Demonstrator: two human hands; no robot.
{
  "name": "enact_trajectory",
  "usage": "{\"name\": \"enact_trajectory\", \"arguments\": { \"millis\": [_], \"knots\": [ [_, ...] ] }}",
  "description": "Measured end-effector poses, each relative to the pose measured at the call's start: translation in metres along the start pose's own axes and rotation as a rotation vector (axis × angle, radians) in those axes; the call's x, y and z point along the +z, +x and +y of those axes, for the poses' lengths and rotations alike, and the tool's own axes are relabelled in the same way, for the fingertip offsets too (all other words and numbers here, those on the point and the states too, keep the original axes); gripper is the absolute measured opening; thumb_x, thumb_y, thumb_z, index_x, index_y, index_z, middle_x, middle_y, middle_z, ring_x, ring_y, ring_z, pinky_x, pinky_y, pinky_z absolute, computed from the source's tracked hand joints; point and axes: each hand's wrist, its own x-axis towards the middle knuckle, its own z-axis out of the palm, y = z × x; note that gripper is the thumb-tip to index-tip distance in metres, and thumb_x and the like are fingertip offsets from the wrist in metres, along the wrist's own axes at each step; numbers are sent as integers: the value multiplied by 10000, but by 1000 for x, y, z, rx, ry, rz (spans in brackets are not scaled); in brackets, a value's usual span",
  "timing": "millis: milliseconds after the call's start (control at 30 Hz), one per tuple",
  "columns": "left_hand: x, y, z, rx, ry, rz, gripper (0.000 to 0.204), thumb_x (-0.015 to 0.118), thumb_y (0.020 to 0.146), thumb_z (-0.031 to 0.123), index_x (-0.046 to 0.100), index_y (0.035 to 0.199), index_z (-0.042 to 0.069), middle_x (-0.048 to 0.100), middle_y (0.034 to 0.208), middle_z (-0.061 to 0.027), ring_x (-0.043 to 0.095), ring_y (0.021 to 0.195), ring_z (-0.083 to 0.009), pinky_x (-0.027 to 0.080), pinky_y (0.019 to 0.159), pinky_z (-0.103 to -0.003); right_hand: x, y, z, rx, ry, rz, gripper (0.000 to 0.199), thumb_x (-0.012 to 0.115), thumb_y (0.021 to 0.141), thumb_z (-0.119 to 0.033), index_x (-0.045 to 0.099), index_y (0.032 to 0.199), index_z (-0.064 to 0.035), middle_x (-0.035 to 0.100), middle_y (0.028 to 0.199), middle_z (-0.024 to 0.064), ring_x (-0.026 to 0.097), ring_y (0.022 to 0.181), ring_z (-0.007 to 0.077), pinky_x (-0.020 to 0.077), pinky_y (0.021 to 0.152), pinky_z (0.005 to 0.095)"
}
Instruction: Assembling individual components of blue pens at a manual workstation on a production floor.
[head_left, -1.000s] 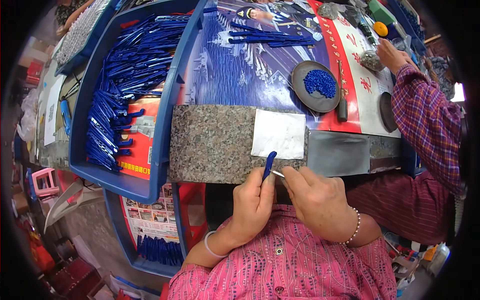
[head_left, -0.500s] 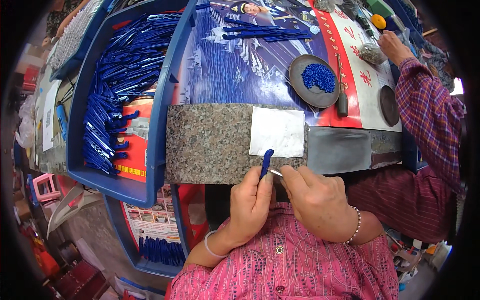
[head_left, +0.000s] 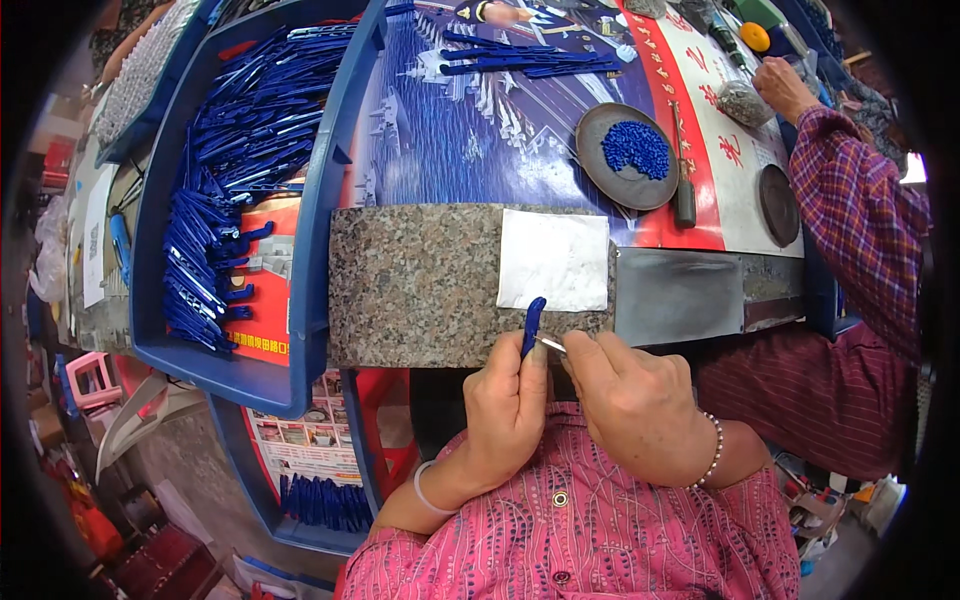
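Over the head feed I see the left hand (head_left: 507,402) pinching a blue piece (head_left: 532,325) by the granite slab (head_left: 415,290), apparently steadying it for the metal tool (head_left: 551,344) gripped in the right hand (head_left: 640,400)

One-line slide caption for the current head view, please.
Left hand grips a blue piece; right hand holds a thin metal tool to it, near a white square pad on a speckled slab.

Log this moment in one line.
left hand: curved blue piece | right hand: thin metal tool, tip at piece | ahead: white pad on granite slab | beyond: dish of blue bits
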Motion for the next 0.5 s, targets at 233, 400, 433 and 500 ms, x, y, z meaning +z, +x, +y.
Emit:
{"name": "enact_trajectory", "arguments": {
  "millis": [233,400,433,500],
  "knots": [
    [9,-5,-9,173,268,48,135,509,876,40,505,993,-27,532,605,-187,564,500,-355,420,431,-416,-2,-2,2,-9,-3,13,164,578,789,-84,551,942,-30,535,668,68,582,530,222,422,422,342],
    [12,-4,-11,258,351,56,167,528,860,29,498,1001,-54,532,597,-179,564,486,-340,429,423,-406,2,-2,7,-17,57,27,144,574,780,-61,547,919,-36,533,652,76,583,533,236,426,425,350],
    [12,-5,-11,276,384,70,176,534,854,25,496,1001,-65,533,596,-177,563,484,-337,433,423,-402,3,-2,8,-20,91,43,127,577,777,-53,548,900,-38,533,644,82,581,530,244,423,427,355],
    [13,-5,-11,295,420,74,181,540,848,24,495,995,-73,536,597,-175,565,484,-332,437,423,-398,6,-2,11,-24,124,60,111,580,773,-46,549,880,-40,532,637,88,578,527,252,421,429,360]
  ]
}}
